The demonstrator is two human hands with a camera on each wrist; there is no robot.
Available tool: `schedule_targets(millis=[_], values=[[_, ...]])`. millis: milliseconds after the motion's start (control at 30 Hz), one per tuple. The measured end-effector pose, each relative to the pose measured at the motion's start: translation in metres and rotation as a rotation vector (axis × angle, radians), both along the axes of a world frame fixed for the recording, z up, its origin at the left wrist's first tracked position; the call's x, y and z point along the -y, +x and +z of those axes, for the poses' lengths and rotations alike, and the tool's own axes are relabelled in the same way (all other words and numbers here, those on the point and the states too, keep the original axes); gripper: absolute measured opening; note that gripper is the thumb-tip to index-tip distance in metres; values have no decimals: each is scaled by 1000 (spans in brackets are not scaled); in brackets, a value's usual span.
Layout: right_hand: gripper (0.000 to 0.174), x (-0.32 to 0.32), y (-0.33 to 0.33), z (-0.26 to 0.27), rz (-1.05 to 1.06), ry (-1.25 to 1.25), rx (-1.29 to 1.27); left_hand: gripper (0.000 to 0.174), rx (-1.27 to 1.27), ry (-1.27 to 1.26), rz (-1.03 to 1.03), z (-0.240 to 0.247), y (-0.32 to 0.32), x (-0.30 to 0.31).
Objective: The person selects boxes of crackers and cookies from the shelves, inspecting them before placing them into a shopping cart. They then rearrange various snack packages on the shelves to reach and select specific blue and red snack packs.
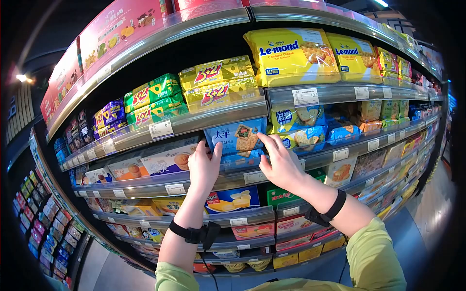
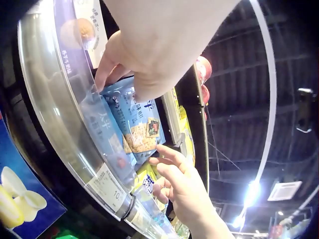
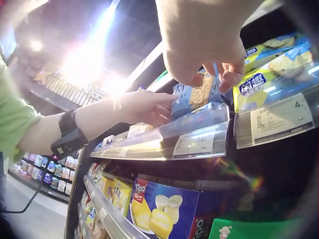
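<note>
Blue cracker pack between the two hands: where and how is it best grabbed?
Probably by both side edges, above the clear shelf lip, fingers from the front: the blue cracker pack stands broad face outward, and its lower part sits behind the lip.

The way in to the blue packet is from the front, over the clear lip and under the upper shelf edge. White boxes and yellow packs block its sides; dark room opens above the green packs.
</note>
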State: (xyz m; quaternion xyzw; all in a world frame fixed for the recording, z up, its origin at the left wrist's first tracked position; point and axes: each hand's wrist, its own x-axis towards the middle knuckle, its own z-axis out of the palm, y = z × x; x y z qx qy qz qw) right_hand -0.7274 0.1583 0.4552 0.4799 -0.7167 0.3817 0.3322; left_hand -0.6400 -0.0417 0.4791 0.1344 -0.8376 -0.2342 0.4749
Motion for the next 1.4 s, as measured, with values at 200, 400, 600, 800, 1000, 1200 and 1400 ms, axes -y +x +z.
schedule_targets(millis=[200, 400, 600, 800, 1000, 1200, 1400], values=[[48, -5, 5, 5, -6, -30, -33, 48, -97, 18, -8, -4, 2, 2], [41, -15, 10, 21, 28, -66, -140, 41, -186, -76, -5, -1, 27, -4], [25, -18, 4, 109, 64, -160, -386, 19, -304, -257, -57, 56, 52, -10], [30, 21, -27, 190, -32, -47, -299, 32, -291, -661, 74, 106, 21, 5], [36, 61, -32, 227, -176, 84, -70, 32, -290, -740, 123, 113, -4, 14], [25, 75, -47, 229, -229, 88, 45, 26, -326, -706, 98, 107, -10, 12], [21, 65, -44, 239, -124, 37, 93, 28, -359, -722, 118, 104, -13, 12]])
